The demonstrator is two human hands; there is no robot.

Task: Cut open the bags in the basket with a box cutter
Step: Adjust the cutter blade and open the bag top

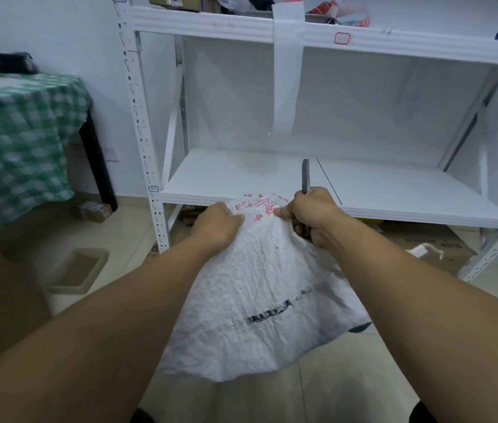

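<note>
A crumpled white woven bag with red print at its top and a black stitched line lower down hangs in front of me above the floor. My left hand grips the bag's upper edge on the left. My right hand pinches the same edge on the right and also holds a grey box cutter, whose end sticks straight up out of the fist. Whether a blade is out cannot be seen. No basket is in view.
A white metal shelf rack stands directly ahead, its low shelf just beyond my hands. A table with a green checked cloth is at the left. Flattened cardboard lies under the rack, and a shallow tray sits on the tiled floor.
</note>
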